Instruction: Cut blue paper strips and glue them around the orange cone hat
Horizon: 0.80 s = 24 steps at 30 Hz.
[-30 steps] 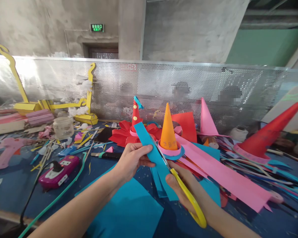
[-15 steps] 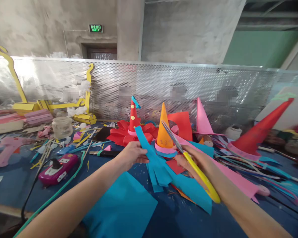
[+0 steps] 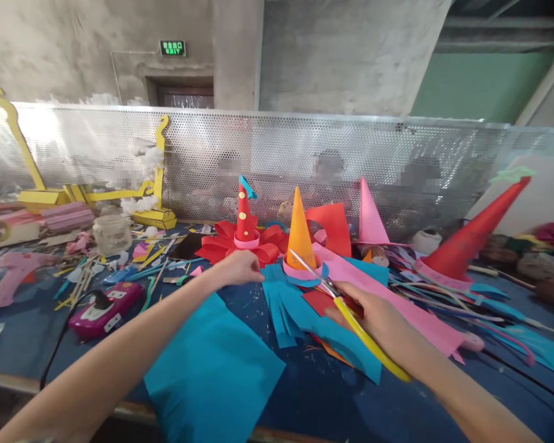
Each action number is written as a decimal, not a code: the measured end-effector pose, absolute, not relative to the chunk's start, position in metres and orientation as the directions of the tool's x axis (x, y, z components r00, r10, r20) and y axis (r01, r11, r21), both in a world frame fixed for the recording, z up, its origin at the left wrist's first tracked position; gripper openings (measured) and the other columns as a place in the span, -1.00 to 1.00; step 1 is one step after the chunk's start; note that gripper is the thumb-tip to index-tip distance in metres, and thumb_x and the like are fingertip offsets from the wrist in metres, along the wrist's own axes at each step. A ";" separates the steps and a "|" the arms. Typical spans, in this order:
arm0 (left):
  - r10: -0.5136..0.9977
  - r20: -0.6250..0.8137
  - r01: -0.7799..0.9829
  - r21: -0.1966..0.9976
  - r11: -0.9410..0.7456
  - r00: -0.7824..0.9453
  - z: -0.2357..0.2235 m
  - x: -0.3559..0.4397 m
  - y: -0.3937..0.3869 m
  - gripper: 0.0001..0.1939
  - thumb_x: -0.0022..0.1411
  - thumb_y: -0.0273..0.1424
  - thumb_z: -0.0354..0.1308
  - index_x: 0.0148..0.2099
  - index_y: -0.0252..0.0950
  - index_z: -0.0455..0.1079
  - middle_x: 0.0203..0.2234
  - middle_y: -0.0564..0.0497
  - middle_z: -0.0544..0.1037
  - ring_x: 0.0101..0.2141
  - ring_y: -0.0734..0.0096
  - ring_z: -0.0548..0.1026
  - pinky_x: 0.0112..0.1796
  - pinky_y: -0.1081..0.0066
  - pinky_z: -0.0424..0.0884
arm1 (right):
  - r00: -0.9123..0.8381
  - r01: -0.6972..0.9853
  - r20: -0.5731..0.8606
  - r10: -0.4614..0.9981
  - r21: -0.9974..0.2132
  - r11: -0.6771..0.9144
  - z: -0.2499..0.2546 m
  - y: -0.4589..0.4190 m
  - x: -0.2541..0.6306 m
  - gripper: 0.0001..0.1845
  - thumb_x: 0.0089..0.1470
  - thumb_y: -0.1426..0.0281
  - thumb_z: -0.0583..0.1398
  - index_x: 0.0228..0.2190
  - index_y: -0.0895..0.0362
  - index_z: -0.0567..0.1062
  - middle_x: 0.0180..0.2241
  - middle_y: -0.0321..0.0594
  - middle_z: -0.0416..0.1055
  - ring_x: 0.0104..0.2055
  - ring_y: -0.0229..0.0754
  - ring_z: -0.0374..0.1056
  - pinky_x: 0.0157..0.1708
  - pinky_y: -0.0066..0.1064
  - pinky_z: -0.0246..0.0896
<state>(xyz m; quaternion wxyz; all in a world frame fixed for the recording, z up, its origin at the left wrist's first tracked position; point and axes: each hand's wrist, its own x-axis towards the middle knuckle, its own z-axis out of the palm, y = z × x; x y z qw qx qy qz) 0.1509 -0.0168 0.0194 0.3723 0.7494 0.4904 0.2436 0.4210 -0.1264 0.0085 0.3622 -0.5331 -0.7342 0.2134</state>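
Yellow-handled scissors (image 3: pixel 367 338) are gripped in my right hand (image 3: pixel 373 314), their blades pointing up and left in front of an orange paper cone hat (image 3: pixel 297 231). My left hand (image 3: pixel 240 268) has its fingers curled together just left of some cut blue strips (image 3: pixel 279 307); what it pinches, if anything, is hidden. A large blue sheet (image 3: pixel 216 375) lies under my left forearm, over the near table edge. Beyond my left hand stands a red dotted cone hat (image 3: pixel 243 215) with red loops around its base.
A pink strip (image 3: pixel 397 307) runs beneath my right hand. At right stand a red cone hat (image 3: pixel 471 240) and a pink cone (image 3: pixel 372 218). At left are a purple power strip (image 3: pixel 105 311), a pink glue gun (image 3: pixel 13 277) and a glass jar (image 3: pixel 112 235). A perforated metal screen (image 3: pixel 281 147) stands behind.
The blue strip that stood upright in my left hand no longer shows there. That hand has shifted slightly left and up. My right hand still grips the scissors, now with its knuckles turned more into view.
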 end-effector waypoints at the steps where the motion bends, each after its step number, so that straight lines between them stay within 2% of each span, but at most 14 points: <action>1: 0.905 -0.029 0.630 0.727 -0.272 0.424 0.025 0.133 -0.019 -0.81 -0.21 -0.39 0.34 -0.44 -0.26 0.46 -0.52 0.05 0.55 -0.43 0.29 0.51 -0.39 0.46 0.34 | -0.179 0.711 0.259 0.949 -0.633 0.306 0.008 -0.127 0.425 -0.55 -0.03 0.22 0.26 -0.07 0.07 0.49 -0.35 -0.23 0.48 -0.34 -0.05 0.40 -0.36 -0.33 0.30; 4: 0.898 -0.134 0.808 0.506 -0.302 0.420 0.032 0.084 -0.030 -0.67 -0.26 -0.38 0.34 -0.33 -0.28 0.47 -0.38 -0.01 0.58 -0.29 0.19 0.50 -0.31 0.41 0.32 | -0.205 0.864 0.157 0.966 -0.436 0.254 0.000 -0.125 0.437 -0.48 0.03 0.30 0.16 0.07 0.01 0.38 -0.23 -0.22 0.50 -0.25 -0.04 0.41 -0.26 -0.29 0.29; 7: 0.908 -0.221 0.906 0.322 -0.275 0.355 0.020 0.061 -0.043 -0.62 -0.22 -0.26 0.32 -0.29 -0.30 0.44 -0.36 -0.07 0.57 -0.29 0.12 0.49 -0.33 0.37 0.29 | -0.178 0.918 0.082 0.981 -0.344 0.196 -0.013 -0.120 0.445 -0.44 0.00 0.36 0.12 0.09 0.03 0.34 -0.29 -0.23 0.50 -0.31 -0.06 0.43 -0.33 -0.33 0.27; 9: 0.917 -0.243 0.933 0.255 -0.254 0.316 0.009 0.059 -0.047 -0.55 -0.20 -0.17 0.31 -0.24 -0.31 0.42 -0.34 -0.11 0.56 -0.30 0.08 0.48 -0.38 0.36 0.28 | -0.151 0.948 0.039 0.988 -0.277 0.156 -0.020 -0.117 0.447 -0.46 0.00 0.36 0.12 0.07 0.06 0.34 -0.33 -0.23 0.50 -0.33 -0.06 0.44 -0.35 -0.34 0.26; 12: 0.928 -0.235 0.943 0.233 -0.236 0.290 -0.003 0.066 -0.046 -0.44 -0.23 -0.10 0.32 -0.19 -0.32 0.38 -0.31 -0.14 0.54 -0.31 0.05 0.47 -0.43 0.37 0.25 | -0.157 0.966 0.026 0.987 -0.203 0.159 -0.027 -0.116 0.452 -0.50 0.04 0.32 0.11 0.06 0.07 0.36 -0.23 -0.17 0.51 -0.23 -0.01 0.46 -0.31 -0.31 0.28; 14: 0.924 -0.225 0.932 0.267 -0.246 0.308 -0.006 0.067 -0.042 -0.44 -0.28 -0.09 0.34 -0.23 -0.30 0.38 -0.34 -0.09 0.53 -0.34 0.09 0.46 -0.45 0.39 0.23 | -0.164 0.969 0.029 0.986 -0.184 0.166 -0.031 -0.115 0.457 -0.48 0.05 0.31 0.12 0.07 0.08 0.38 -0.14 -0.11 0.50 -0.16 0.06 0.45 -0.27 -0.25 0.30; 16: 0.913 -0.210 0.903 0.336 -0.269 0.350 -0.006 0.065 -0.040 -0.53 -0.26 -0.12 0.34 -0.32 -0.29 0.37 -0.40 -0.03 0.52 -0.36 0.15 0.46 -0.45 0.41 0.22 | -0.205 0.964 0.039 0.978 -0.167 0.209 -0.035 -0.115 0.463 -0.46 0.06 0.30 0.12 0.10 0.09 0.38 -0.05 -0.08 0.48 -0.06 0.11 0.41 -0.17 -0.17 0.30; 19: 0.886 -0.170 0.824 0.473 -0.311 0.432 -0.002 0.059 -0.041 -0.68 -0.04 -0.13 0.24 -0.37 -0.28 0.37 -0.42 0.03 0.53 -0.33 0.23 0.48 -0.39 0.43 0.29 | -0.265 0.960 0.035 0.964 -0.087 0.267 -0.034 -0.118 0.469 -0.48 0.09 0.29 0.11 0.10 0.08 0.41 -0.02 -0.06 0.46 0.01 0.17 0.38 -0.07 -0.04 0.29; 22: 0.845 -0.119 0.641 0.708 -0.295 0.521 0.007 0.059 -0.049 -0.72 0.14 -0.15 0.15 -0.25 -0.27 0.40 -0.29 0.02 0.58 -0.26 0.27 0.52 -0.29 0.42 0.38 | -0.217 0.976 0.095 0.972 0.012 0.217 -0.018 -0.126 0.457 -0.57 0.09 0.27 0.11 -0.02 0.07 0.53 -0.11 -0.02 0.50 -0.06 0.25 0.41 -0.17 0.04 0.32; 24: 0.805 -0.084 0.403 0.893 -0.201 0.587 0.015 0.065 -0.056 -0.73 0.14 -0.20 0.21 -0.20 -0.27 0.41 -0.24 -0.01 0.59 -0.25 0.26 0.53 -0.24 0.35 0.43 | -0.232 0.965 0.251 0.940 -0.059 0.254 0.001 -0.132 0.437 -0.62 0.17 0.27 0.04 -0.12 0.06 0.57 -0.11 -0.06 0.51 -0.07 0.19 0.42 -0.17 -0.02 0.32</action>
